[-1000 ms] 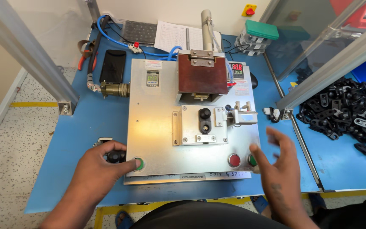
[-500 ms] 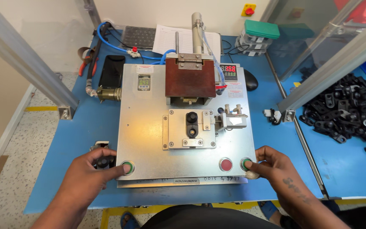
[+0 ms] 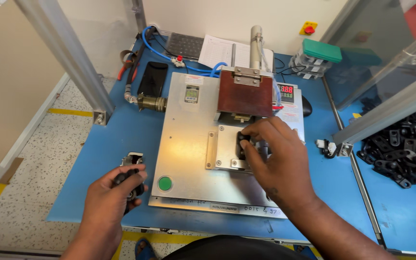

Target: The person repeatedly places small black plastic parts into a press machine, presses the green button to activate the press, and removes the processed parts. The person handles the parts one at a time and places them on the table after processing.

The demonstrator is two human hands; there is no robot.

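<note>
Nearest, at the front-left of the blue table: holds with the left hand a small black part, fingers curled around it and nearly closed, just beside a little grey metal piece on the table top. Has lifted this hand off the green button at the front-left corner of the metal base plate, where was pressing half a second ago; stands free now, close to the hand but not touched. A bit farther, to the right: has moved the right hand also away from the front-right corner of the base, up to the small fixture plate in the middle. Pinches there, between thumb and forefinger, the black piece in the fixture; narrow grip, fingertips touching it, but cannot tell if lifted or seated. Means probably that the two-hand pressing step is finished and that the piece in the fixture is now being handled. Mostly hidden under the fingers; judging from the visible end, lies with the long axis running near to far on the plate, far end toward the brown press block; cannot tell which end is which. Farther yet, behind the block: upright grey cylinder and papers by the wall.
</note>
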